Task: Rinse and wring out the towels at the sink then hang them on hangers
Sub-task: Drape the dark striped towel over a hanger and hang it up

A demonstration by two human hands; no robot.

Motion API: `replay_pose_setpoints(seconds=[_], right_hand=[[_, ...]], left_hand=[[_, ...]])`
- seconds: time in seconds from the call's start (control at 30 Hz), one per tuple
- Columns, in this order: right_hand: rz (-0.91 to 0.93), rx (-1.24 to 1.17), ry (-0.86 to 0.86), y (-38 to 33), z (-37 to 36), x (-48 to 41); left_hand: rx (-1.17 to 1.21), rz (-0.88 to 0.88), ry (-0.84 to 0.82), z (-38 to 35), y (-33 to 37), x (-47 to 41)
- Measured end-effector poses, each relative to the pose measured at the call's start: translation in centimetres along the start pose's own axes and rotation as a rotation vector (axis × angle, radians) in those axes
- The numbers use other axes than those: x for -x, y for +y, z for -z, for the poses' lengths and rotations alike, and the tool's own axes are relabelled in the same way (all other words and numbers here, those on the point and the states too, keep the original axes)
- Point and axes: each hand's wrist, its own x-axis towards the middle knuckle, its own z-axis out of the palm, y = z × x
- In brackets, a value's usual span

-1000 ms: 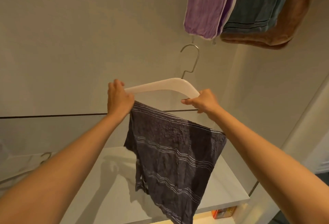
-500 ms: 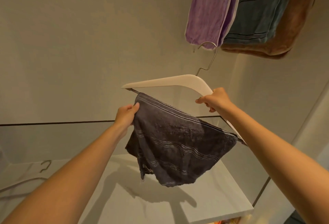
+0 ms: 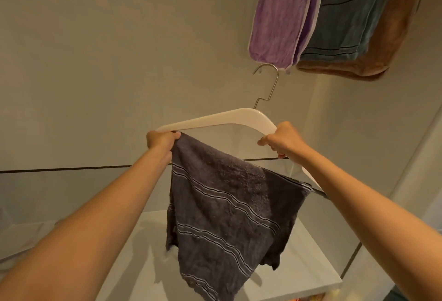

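Beneath a purple towel (image 3: 279,13), a teal towel (image 3: 346,13) and a brown towel (image 3: 382,49) already hung overhead, a person holds a white hanger (image 3: 222,119) up at arm's length, a grey striped towel (image 3: 227,205) draped over its lower bar (image 3: 319,192) and trailing down above a white counter (image 3: 308,260). The left hand (image 3: 161,140) is closed around the towel's top corner at the hanger's left tip, bunching the cloth there; whether it also clasps the bar cannot be told. The right hand (image 3: 284,140) is wrapped around the hanger's right shoulder, knuckles up, wrist bent back. Both forearms reach up and forward, roughly level with each other, and the metal hook (image 3: 270,85) stands free just under the purple towel's hem. The grey striped towel looks soft and limp, creased as wrung cloth would be, and probably damp enough to weigh on the bar and drag to one side, so it is best taken by its top edge or corner and spread flat. The hanger appears rigid and light; its shoulder, or the neck below the hook, offers the surest hold for lifting it to the rail, which lies out of view.
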Motion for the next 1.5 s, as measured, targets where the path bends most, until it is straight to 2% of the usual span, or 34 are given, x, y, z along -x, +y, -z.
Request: replay_pose_setpoints(seconds=[0.07, 0.13, 0.23, 0.3, 0.33, 0.43, 0.5, 0.63, 0.7, 0.73, 0.8, 0.83, 0.87, 0.9, 0.97, 1.07, 1.17, 1.33, 1.4, 1.5], right_hand=[[0.008, 0.033, 0.026, 0.1, 0.0, 0.0], [-0.003, 0.026, 0.03, 0.3, 0.2, -0.1], [-0.018, -0.006, 0.003, 0.3, 0.1, 0.0], [-0.012, -0.007, -0.003, 0.2, 0.0, 0.0], [0.003, 0.003, -0.007, 0.1, -0.1, 0.1], [0.079, 0.037, -0.038, -0.8, -0.3, 0.2], [0.134, 0.064, -0.06, -1.1, -0.6, 0.5], [0.207, 0.154, -0.034, -0.2, -0.7, 0.9], [0.244, 0.162, 0.042, 1.0, -0.3, 1.1], [0.264, 0.131, 0.155, 1.8, -0.1, 1.2], [0.203, -0.061, 0.492, 4.0, 0.0, 1.6], [0.101, -0.153, 0.644, 5.5, 0.0, 2.1], [-0.022, -0.2, 0.711, 6.7, -0.2, 2.3], [-0.144, -0.202, 0.686, 8.2, -0.6, 2.3], [-0.29, -0.119, 0.486, 10.2, -1.8, 2.6], [-0.255, -0.051, 0.197, 11.6, -3.9, 2.6], [-0.174, -0.274, 0.049, 10.6, -4.8, 2.8], [-0.166, -0.271, 0.261, 10.1, -4.1, 1.2], [-0.153, -0.442, 0.282, 9.2, -3.9, 1.1], [-0.241, -0.762, 0.355, 7.7, -3.5, 0.6]], left_hand=[[0.047, 0.046, 0.077, 0.7, 0.1, -0.5], [-0.034, 0.012, 0.084, 0.9, 0.2, -0.4], [-0.327, -0.124, 0.131, 1.0, 0.4, 0.6], [-0.577, -0.337, 0.177, 0.9, 0.6, 1.2], [-0.689, -0.481, 0.139, 0.7, 0.6, 1.5], [-1.024, -0.851, -0.175, -0.9, 1.3, 3.5], [-1.166, -0.971, -0.308, -2.0, 1.9, 4.8], [-1.179, -1.013, -0.309, -3.0, 2.4, 5.7], [-1.186, -1.047, -0.271, -3.1, 2.0, 5.7], [-1.193, -1.059, -0.251, -3.4, 1.9, 5.7], [-1.226, -1.081, -0.233, -3.6, 1.6, 5.6], [-1.245, -1.082, -0.241, -3.9, 1.3, 5.7], [-1.255, -1.079, -0.234, -3.8, 1.4, 5.7], [-1.256, -1.072, -0.231, -3.8, 1.4, 5.8], [-1.251, -1.065, -0.216, -3.8, 2.0, 5.8], [-1.217, -1.06, -0.211, -3.9, 2.8, 5.9], [-1.184, -1.04, -0.22, -3.7, 3.0, 5.7], [-1.181, -1.036, -0.21, -3.0, 2.9, 5.1], [-1.205, -1.053, -0.216, -2.8, 2.7, 5.0], [-1.198, -1.064, -0.219, -2.7, 2.8, 5.2]])
